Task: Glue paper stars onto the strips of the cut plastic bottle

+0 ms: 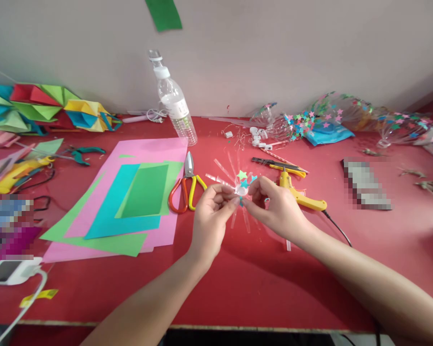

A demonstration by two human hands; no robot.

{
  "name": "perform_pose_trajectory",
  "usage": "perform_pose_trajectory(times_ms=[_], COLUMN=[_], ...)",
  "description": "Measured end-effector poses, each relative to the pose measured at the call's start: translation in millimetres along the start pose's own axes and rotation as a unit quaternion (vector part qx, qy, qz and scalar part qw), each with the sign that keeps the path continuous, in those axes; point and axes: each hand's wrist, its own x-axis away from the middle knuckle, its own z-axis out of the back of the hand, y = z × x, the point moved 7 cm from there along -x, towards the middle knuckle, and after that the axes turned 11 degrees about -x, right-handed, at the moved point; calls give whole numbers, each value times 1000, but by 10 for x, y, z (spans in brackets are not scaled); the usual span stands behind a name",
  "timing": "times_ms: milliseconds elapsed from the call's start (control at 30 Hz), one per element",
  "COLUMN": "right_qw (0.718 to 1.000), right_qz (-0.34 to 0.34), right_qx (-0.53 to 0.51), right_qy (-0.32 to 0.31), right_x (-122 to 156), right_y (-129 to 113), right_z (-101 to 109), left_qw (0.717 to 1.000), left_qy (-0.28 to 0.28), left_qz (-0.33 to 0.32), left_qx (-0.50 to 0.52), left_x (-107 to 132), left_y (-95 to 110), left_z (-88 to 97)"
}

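Between my hands is a clear cut plastic bottle piece [241, 191], its thin strips fanned out around a round centre. A light green star [242, 175] and several blue stars [244, 183] sit on the strips. My left hand [212, 217] pinches the piece from the left with thumb and fingertips. From the right, my right hand [278, 203] is closed on the near right side of the piece, its thumb beside a small blue star. Its fingertips partly hide what they grip. Left of my hands lie pliers [188, 185] with red and yellow handles; on the right is a yellow glue gun [303, 196].
Coloured paper sheets [144, 192] are stacked at left. A water bottle [176, 108] stands near the wall. A utility knife [279, 166] lies behind the glue gun. Star-covered plastic pieces [303, 125] line the back right, and folded paper shapes [40, 105] the back left.
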Motion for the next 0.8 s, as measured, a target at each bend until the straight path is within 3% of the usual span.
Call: perform_pose_trajectory(times_ms=[233,500,800], right_qw=[999,999,999], right_qz=[45,45,33], right_qx=[7,18,8], right_qy=[-2,15,12], right_x=[14,-11,-10], right_y=[-41,-24,-81], right_z=[15,61,123], left_qw=[1000,1000,999], left_qy=[21,11,0], left_qz=[-7,15,20], left_qx=[-5,-23,-45], left_x=[-28,-94,-125], left_y=[46,46,212], left_z=[65,72,78])
